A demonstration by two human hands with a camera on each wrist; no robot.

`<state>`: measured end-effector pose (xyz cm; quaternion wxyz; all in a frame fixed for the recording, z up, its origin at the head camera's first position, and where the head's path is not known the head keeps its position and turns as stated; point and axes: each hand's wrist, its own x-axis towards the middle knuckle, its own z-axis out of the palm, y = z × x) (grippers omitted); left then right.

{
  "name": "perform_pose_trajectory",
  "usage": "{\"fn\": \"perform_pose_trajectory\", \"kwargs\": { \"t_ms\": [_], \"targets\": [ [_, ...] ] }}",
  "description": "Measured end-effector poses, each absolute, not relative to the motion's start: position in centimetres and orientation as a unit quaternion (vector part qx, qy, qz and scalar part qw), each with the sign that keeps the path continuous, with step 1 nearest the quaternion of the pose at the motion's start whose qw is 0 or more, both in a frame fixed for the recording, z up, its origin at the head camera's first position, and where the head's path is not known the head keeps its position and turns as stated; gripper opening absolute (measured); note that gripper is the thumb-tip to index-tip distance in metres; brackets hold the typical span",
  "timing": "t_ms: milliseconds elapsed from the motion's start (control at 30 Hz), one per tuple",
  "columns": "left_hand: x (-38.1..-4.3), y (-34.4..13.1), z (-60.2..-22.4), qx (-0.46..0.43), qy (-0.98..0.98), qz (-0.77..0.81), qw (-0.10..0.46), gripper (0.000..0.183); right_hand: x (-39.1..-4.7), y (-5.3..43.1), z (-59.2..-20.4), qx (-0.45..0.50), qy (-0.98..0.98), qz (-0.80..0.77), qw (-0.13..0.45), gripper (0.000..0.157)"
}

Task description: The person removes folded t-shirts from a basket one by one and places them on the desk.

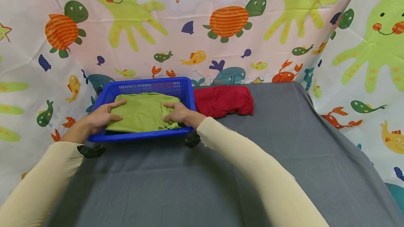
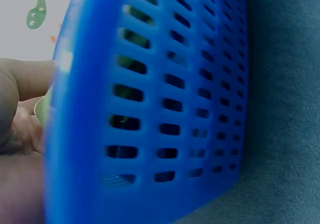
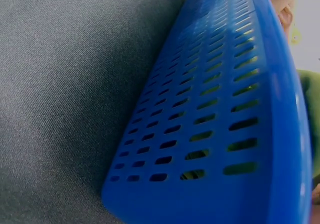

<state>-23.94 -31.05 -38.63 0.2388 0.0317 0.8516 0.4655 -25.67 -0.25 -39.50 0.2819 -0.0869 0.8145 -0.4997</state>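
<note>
Head view, green cloth (image 1: 143, 113) in blue bskt (image 1: 139, 136), touched by L hand (image 1: 100, 116) & R hand (image 1: 179, 112), whether gripped can't be told

One blue basket (image 1: 151, 135) stood left of centre, with one green cloth (image 1: 142, 111) and two hands, one left hand (image 1: 100, 117) and one right hand (image 1: 180, 112). One red cloth (image 1: 224, 101) lay mid-frame; two sleeves (image 1: 246, 157) reached the bottom edge.

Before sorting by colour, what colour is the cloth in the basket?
Lime green cloth, clearest in the head view.
</note>
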Motion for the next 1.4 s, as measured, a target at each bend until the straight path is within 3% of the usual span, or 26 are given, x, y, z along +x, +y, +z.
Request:
{"fn": "perform_pose_trajectory", "kwargs": {
  "t_ms": [467,767,967,1167,1400],
  "targets": [
    [-24.3,-30.9,-36.6,0.04,0.822,0.518,0.234,0.079,-26.4,0.3,-38.8,-0.076,0.788,-0.559,0.246,0.061],
    [-24.2,-30.5,-36.9,0.038,0.825,0.51,0.242,0.08,-25.8,0.0,-38.8,-0.104,0.793,-0.5,0.331,0.09],
    [-24.1,-30.4,-37.1,0.036,0.83,0.504,0.238,0.08,-25.9,-0.2,-39.2,-0.116,0.791,-0.491,0.347,0.094],
    [-24.0,-30.3,-37.2,0.034,0.827,0.507,0.24,0.08,-26.2,-0.4,-39.6,-0.112,0.793,-0.484,0.352,0.087],
    [-23.9,-30.4,-37.1,0.037,0.828,0.512,0.226,0.078,-26.6,-0.7,-39.5,-0.106,0.797,-0.51,0.305,0.078]
  ]
}}
